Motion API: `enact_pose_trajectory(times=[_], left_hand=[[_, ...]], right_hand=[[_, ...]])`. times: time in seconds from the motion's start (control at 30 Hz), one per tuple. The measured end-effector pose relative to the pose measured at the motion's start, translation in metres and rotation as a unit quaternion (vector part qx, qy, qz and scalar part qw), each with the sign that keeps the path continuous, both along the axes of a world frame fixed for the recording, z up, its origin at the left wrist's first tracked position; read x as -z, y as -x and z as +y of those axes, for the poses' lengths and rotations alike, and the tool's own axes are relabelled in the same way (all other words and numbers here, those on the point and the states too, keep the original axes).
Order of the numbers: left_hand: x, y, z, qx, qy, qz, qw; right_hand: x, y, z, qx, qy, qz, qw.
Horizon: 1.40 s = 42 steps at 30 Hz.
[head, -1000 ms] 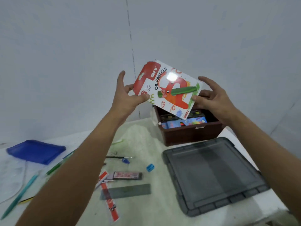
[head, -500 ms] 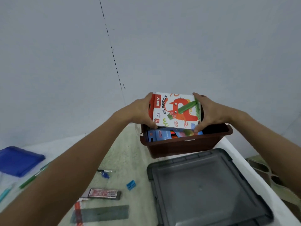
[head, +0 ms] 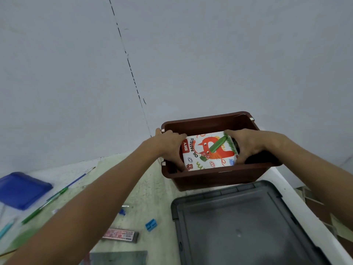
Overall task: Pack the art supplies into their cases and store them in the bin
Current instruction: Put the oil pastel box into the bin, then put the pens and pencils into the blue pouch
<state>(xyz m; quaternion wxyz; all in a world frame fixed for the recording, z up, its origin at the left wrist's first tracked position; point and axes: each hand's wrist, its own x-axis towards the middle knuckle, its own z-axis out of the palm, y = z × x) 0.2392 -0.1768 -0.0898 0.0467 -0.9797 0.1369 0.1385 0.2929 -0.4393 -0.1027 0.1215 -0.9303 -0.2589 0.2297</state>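
The oil pastels box, white with a red cat and a green crayon on it, lies flat inside the brown bin at the back of the table. My left hand grips the box's left edge inside the bin. At the right edge, my right hand holds it with fingers curled down the side. What lies under the box is hidden.
A dark grey bin lid lies in front of the bin. To the left are a blue case, green and blue pens, a blue sharpener, a small dark box and a grey ruler.
Both hands have lowered the pastels box from the air down into the brown bin, and it now lies flat. The view has tilted and moved closer to the bin.
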Motion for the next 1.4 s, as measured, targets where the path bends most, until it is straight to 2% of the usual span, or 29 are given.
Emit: enact_pose_trajectory(times=[0.17,0.27,0.47,0.53,0.67,0.8,1.0,1.13,1.4], left_hand=[[0.004,0.001,0.001,0.002,-0.023,0.005,1.000],[0.004,0.003,0.000,-0.009,-0.011,0.014,1.000],[-0.005,0.012,-0.003,-0.023,0.004,0.023,0.999],[-0.013,0.020,-0.001,-0.023,0.040,0.009,0.999],[-0.037,0.052,0.024,-0.031,0.176,-0.069,0.981],[-0.047,0.101,0.092,-0.119,0.234,-0.108,0.959],[-0.034,0.188,0.213,-0.268,0.250,-0.121,0.922],[-0.016,0.250,0.294,-0.362,0.267,-0.133,0.883],[0.033,0.318,0.446,-0.441,0.237,-0.120,0.857]], right_hand=[[0.000,0.004,0.000,0.019,-0.001,-0.022,1.000],[-0.001,0.007,0.003,0.015,0.018,-0.061,0.998],[-0.009,0.027,0.012,0.013,0.040,-0.083,0.996],[-0.021,0.040,0.021,0.026,-0.010,-0.101,0.995],[-0.045,0.074,0.063,0.025,-0.183,-0.130,0.974],[-0.054,0.101,0.148,-0.053,-0.290,-0.126,0.947],[-0.038,0.144,0.287,-0.135,-0.352,-0.071,0.923],[-0.013,0.180,0.379,-0.178,-0.340,-0.031,0.923],[0.046,0.227,0.523,-0.122,-0.299,0.004,0.946]])
